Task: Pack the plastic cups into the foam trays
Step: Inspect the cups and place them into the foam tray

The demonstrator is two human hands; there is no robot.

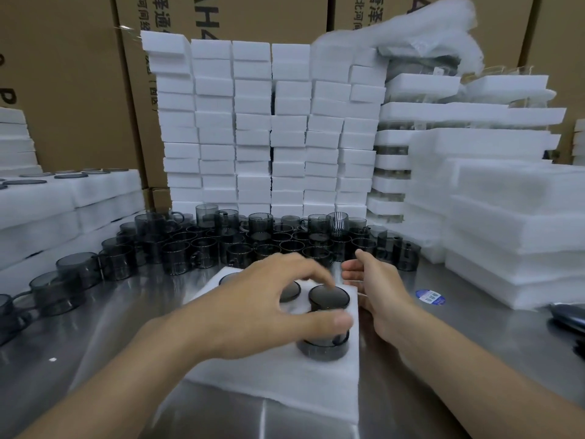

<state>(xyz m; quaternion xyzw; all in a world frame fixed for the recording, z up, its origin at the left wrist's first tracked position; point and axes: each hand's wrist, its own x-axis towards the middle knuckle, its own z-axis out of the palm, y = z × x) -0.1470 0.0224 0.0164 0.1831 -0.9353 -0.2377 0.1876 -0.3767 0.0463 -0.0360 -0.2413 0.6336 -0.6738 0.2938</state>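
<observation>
**Plastic cups not fully seated: a tilted cup was possible**

On the steel table (110, 327) the foam tray (275, 384) lay between both hands, with dark cups in its holes. The near cup (323, 350) stood higher than the far cup (329, 296). The left hand (253, 312) arched over them, thumb on the near cup; whether it pinched or only pressed, I could not tell. The right hand (380, 296), fingers loose, was at the tray's right edge. An off-centre push could jam this cup tilted, or slide the light tray into the loose cups (253, 242) behind.
</observation>
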